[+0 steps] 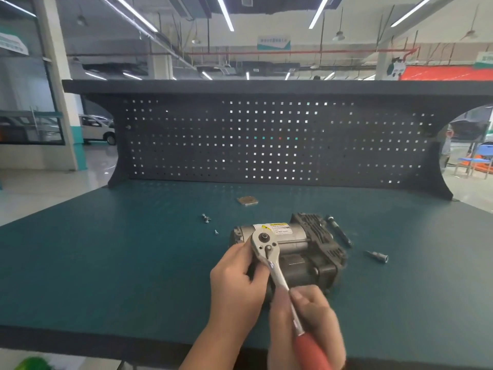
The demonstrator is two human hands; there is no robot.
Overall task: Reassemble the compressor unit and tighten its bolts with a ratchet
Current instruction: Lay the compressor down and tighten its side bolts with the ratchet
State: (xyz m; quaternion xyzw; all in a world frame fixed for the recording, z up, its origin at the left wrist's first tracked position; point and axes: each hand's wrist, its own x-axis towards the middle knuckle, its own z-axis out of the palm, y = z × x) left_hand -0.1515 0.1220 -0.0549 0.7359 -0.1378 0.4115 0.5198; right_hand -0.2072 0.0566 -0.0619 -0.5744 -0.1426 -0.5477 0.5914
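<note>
Lying on its side at the middle of the green-topped workbench (pixel 106 263): the compressor unit (pixel 298 249), silver cylinder with a yellow-and-white label pointing left, black finned housing on the right. Held over its near left end: the ratchet (pixel 277 265), round head up against the silver cylinder, chrome shaft slanting down toward the red grip at the bottom edge. Gripped by the right hand (pixel 306 324), fingers wrapped round shaft and red grip, somewhat blurred. Steadied at the head by the left hand (pixel 237 284), fingers curled round its underside, thumb along the near edge. Scattered on the mat: a long black bolt (pixel 339 231) just right of the housing, a socket (pixel 377 256) farther right, small screws (pixel 206 218) to the left, a flat square plate (pixel 247 200) behind. Standing upright at the back: a dark pegboard (pixel 266 140).
</note>
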